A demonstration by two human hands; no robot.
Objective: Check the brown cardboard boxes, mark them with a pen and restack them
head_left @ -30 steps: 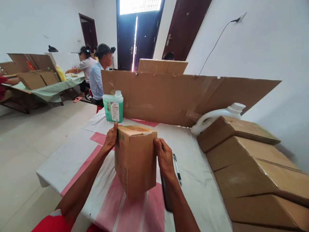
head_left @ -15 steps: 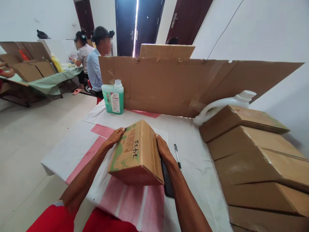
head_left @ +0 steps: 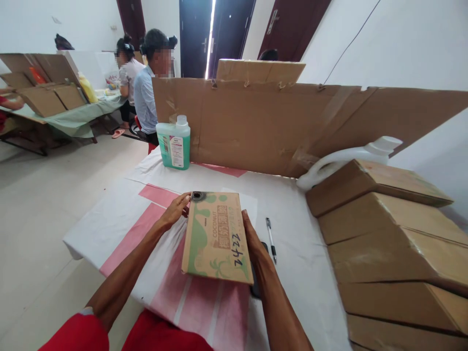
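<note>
A brown cardboard box [head_left: 215,239] with green print, the word COCONUT and handwritten "2422" is between my two hands above the table. Its printed face is turned up toward me, and a dark round mark shows at the far left corner. My left hand [head_left: 178,210] grips the far left edge, fingers partly behind the box. Along the right side, my right hand [head_left: 253,240] presses with its thumb up; its other fingers are hidden. Just right of that hand lies a pen [head_left: 271,240]. A dark phone-like object [head_left: 255,288] is mostly covered by the box and right wrist.
Several cardboard boxes [head_left: 369,253] are stacked at the right, beside a white jug [head_left: 340,161] lying tilted. A green liquid bottle [head_left: 175,146] stands at the back left. Behind the table rises a cardboard panel [head_left: 256,126]. People [head_left: 146,97] sit beyond it at the left.
The box has been turned so that its printed face, earlier facing left, now faces up toward me. Both hands stay on it, and the camera view has shifted slightly.
</note>
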